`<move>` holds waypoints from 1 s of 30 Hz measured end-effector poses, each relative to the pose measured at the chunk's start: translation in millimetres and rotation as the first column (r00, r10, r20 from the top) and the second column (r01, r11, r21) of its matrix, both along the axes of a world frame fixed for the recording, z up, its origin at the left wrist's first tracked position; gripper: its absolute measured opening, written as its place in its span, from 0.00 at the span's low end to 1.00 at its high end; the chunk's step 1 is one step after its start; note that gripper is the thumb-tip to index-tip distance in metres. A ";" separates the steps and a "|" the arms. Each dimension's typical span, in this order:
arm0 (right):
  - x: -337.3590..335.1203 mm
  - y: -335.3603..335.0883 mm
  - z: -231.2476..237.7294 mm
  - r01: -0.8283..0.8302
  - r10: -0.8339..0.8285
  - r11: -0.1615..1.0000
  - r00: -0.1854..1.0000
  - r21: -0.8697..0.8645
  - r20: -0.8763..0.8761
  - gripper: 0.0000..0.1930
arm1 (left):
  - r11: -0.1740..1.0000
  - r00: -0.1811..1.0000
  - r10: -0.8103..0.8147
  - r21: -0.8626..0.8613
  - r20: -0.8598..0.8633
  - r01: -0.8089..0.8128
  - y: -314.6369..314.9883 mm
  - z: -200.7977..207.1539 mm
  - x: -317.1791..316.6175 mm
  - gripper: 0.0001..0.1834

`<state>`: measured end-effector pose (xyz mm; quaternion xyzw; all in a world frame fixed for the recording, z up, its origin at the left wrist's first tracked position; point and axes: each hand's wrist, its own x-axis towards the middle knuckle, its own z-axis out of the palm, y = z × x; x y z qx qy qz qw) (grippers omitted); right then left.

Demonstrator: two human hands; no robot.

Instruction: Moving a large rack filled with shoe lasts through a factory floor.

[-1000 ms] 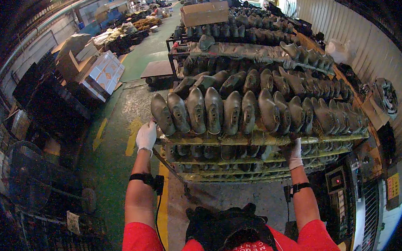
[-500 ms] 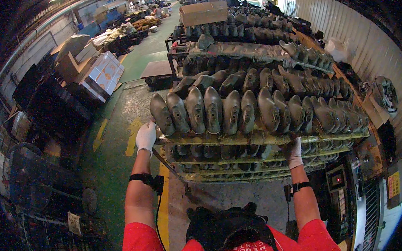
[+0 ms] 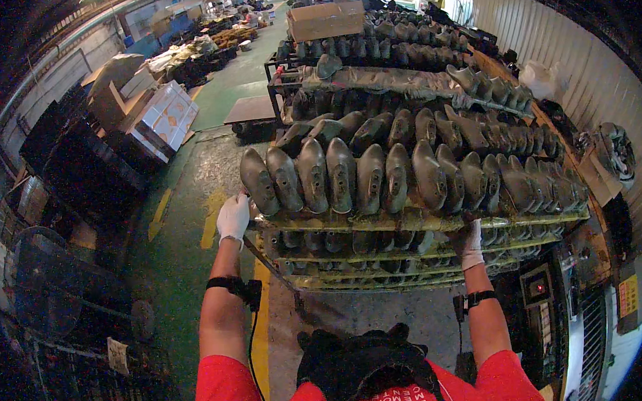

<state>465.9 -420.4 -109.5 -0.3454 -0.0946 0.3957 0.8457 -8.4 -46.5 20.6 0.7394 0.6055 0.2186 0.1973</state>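
Observation:
A rack (image 3: 410,219) with yellowish shelf edges stands in front of me. Along its top shelf, dark shoe lasts (image 3: 340,177) stand upright in a row, toes up, with small holes in some of them. My left hand (image 3: 234,216), in a white glove, is closed on the left end of the rack's frame. Farther right, my right hand (image 3: 467,239), its glove white at the wrist and dark over the fingers, grips the rack's front edge. Its fingertips are partly hidden. More lasts (image 3: 364,240) fill the lower shelves.
Other racks of lasts (image 3: 418,51) extend behind this one, with a cardboard box (image 3: 325,20) on top. A flat platform cart (image 3: 250,111) stands back left. White boxes (image 3: 162,126) lie left of the green floor lane (image 3: 215,97). Electrical equipment (image 3: 538,290) stands close on my right.

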 end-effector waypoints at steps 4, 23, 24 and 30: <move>4.4 4.0 -2.5 0.027 -0.028 0.999 0.999 -0.040 -0.033 0.25 | 1.000 1.000 -0.003 -0.009 0.008 0.003 -1.1 0.7 -0.1 0.30; 14.4 2.3 -17.8 -0.079 0.078 0.995 0.997 0.053 0.027 0.24 | 1.000 1.000 0.002 -0.001 0.013 -0.002 3.3 -5.8 -1.6 0.28; 14.3 3.5 -17.5 -0.071 0.070 0.996 0.997 0.050 0.035 0.24 | 1.000 1.000 -0.002 -0.015 0.018 0.003 2.9 -5.0 -1.5 0.28; 7.7 2.5 -8.8 -0.056 0.054 0.998 0.997 0.042 0.048 0.24 | 1.000 1.000 -0.009 -0.007 0.024 0.009 5.9 -8.5 -1.7 0.29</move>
